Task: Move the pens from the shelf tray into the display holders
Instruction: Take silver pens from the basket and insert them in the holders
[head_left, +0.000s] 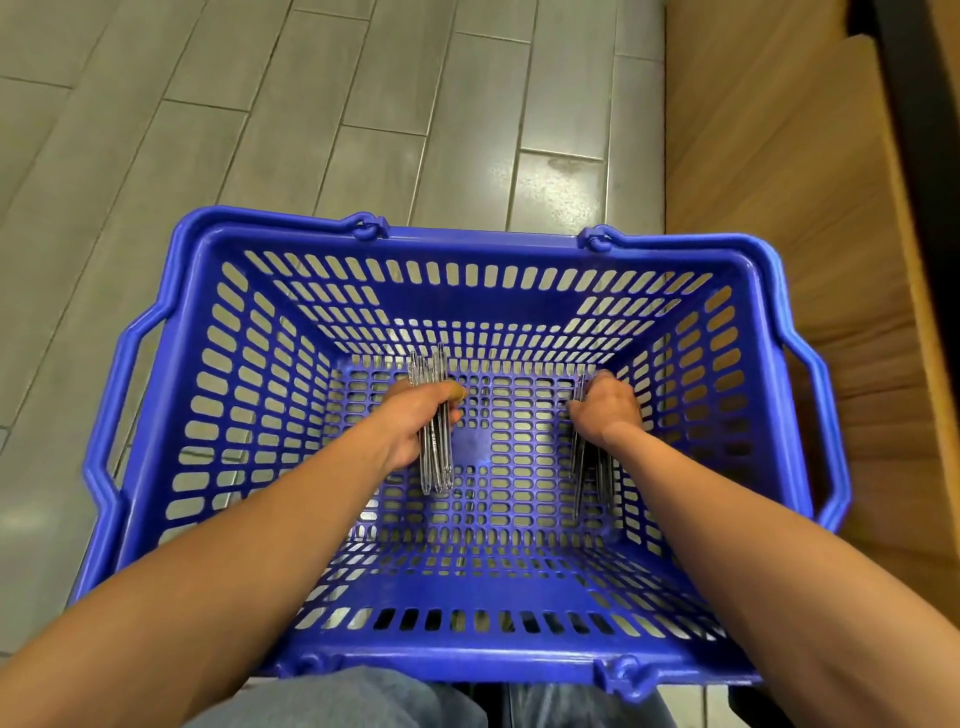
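1. Head view: both hands down inside the blue basket (171, 395).
2. Left hand (421, 415) is wrapped around a bundle of clear pens (436, 462), ends poking out both sides.
3. Right hand (605, 410) grips a second pen bundle (589, 478) near the basket's right wall.

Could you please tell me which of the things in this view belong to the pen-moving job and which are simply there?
Part of the job:
- bundle of clear pens gripped in the left hand
- second bundle of pens gripped in the right hand
- blue plastic basket that both hands reach into

Just there:
- grey tiled floor
- wooden shelf unit on the right
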